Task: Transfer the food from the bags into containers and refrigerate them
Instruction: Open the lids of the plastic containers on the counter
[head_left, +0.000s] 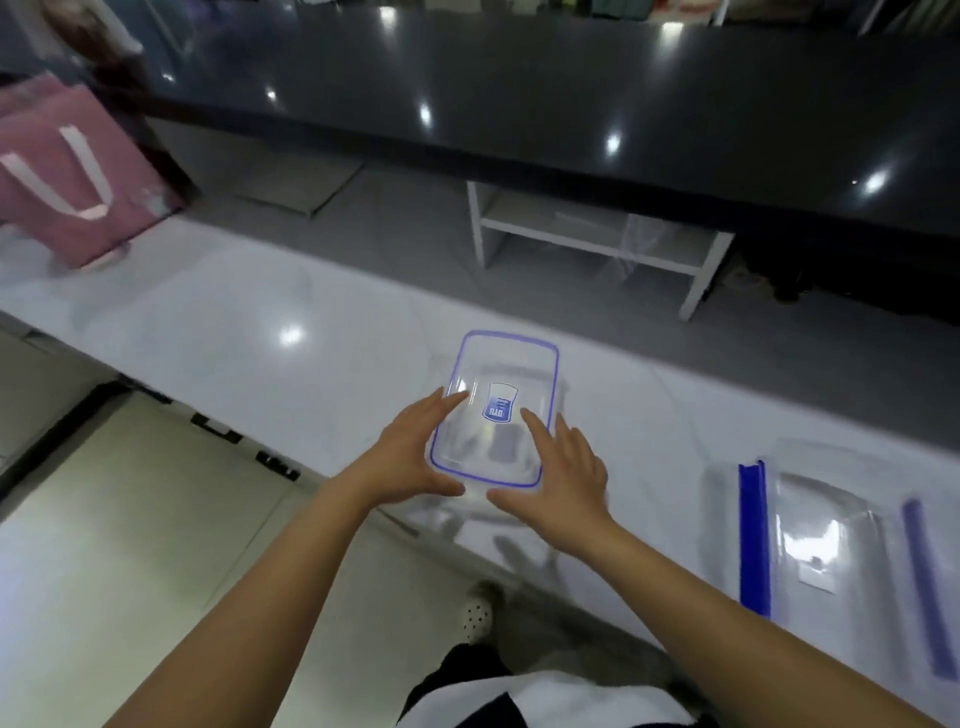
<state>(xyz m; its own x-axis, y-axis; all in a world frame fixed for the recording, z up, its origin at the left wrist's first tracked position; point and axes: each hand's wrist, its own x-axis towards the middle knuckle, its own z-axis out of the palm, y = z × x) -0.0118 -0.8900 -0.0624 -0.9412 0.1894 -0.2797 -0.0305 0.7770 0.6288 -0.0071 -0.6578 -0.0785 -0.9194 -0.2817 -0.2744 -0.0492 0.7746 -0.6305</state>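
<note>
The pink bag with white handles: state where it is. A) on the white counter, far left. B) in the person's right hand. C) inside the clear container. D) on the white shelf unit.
A: the pink bag stands on the white counter at the far left, well away from both hands at the clear container.

We count one clear lidded container (496, 410) on the white counter (208, 343), two hands at it, one pink bag (67, 176) far left, and one blue-edged lid (831, 535) to its right.
</note>
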